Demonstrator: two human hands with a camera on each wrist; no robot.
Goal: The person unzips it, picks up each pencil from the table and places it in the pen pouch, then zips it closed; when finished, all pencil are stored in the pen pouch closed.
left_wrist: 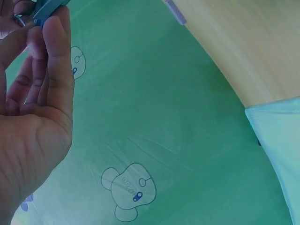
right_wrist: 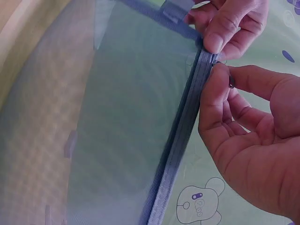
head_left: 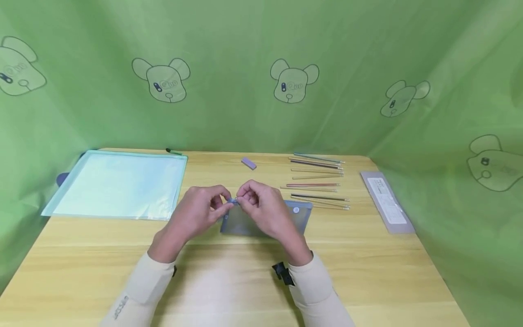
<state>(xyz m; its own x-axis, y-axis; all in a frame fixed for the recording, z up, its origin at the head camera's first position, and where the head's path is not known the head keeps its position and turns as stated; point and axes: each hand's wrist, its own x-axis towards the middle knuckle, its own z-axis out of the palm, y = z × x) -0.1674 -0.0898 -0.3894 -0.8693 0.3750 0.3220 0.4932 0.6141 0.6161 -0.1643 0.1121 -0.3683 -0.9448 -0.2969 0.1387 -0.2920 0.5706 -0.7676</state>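
A grey-blue see-through zip pouch (head_left: 301, 222) hangs between both hands, its zipper edge along the top. At the pouch's upper left end, my left hand (head_left: 198, 209) pinches the zipper end between thumb and fingers. My right hand (head_left: 268, 210) is right beside it, its thumb and index finger pinching the small dark zipper pull (right_wrist: 231, 82). In the right wrist view the zipper (right_wrist: 180, 131) runs down from the fingertips, and the mesh side spreads to the left. The left wrist view shows only a bit of the pouch (left_wrist: 48, 9) at the left fingertips.
Several pencils (head_left: 316, 176) lie in a loose column right of the pouch. Behind it sits a purple eraser (head_left: 248, 163). A teal-edged clear folder (head_left: 122, 184) with a green pen (head_left: 174, 151) behind it lies left; a flat grey labelled pack (head_left: 388, 204) lies right. Green curtain (head_left: 233, 109) surrounds the table.
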